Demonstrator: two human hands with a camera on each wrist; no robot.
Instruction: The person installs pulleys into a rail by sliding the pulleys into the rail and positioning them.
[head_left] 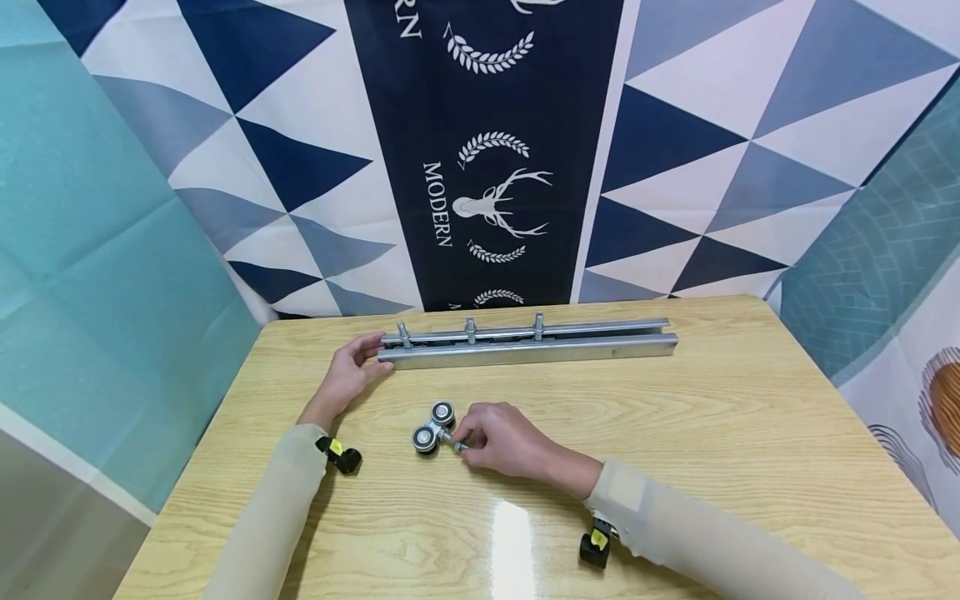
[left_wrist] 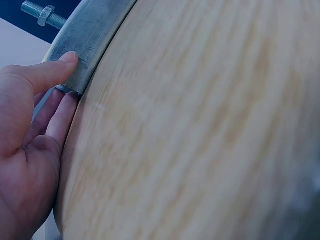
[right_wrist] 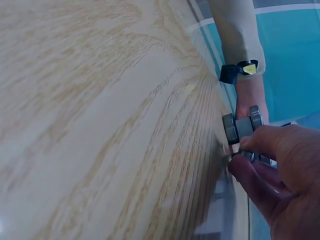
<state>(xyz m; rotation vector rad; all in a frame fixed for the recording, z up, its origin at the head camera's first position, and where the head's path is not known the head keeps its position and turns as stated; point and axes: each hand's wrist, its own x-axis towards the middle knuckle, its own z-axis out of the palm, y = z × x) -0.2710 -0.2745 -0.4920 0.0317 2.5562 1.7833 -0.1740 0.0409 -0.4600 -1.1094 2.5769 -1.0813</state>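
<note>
A long silver metal channel rail point(head_left: 525, 353) lies along the back of the table, with several threaded bolts sticking up from its slot. My left hand point(head_left: 354, 368) grips the rail's left end. In the left wrist view the thumb point(left_wrist: 65, 59) presses on its face while the other fingers curl at the end. Nearer the front, my right hand point(head_left: 504, 437) pinches the threaded bolt of a roller trolley point(head_left: 425, 438) between thumb and fingertips. The trolley's wheels point left, close over the tabletop. In the right wrist view its wheels point(right_wrist: 230, 128) show beyond the thumb.
The wooden table point(head_left: 675, 433) carries the rail and trolley. Behind it hangs a patterned cloth point(head_left: 510, 208) with triangles and a deer print. A teal cloth point(head_left: 112, 208) hangs at the left side. Both wrists wear small black cameras point(head_left: 595, 550).
</note>
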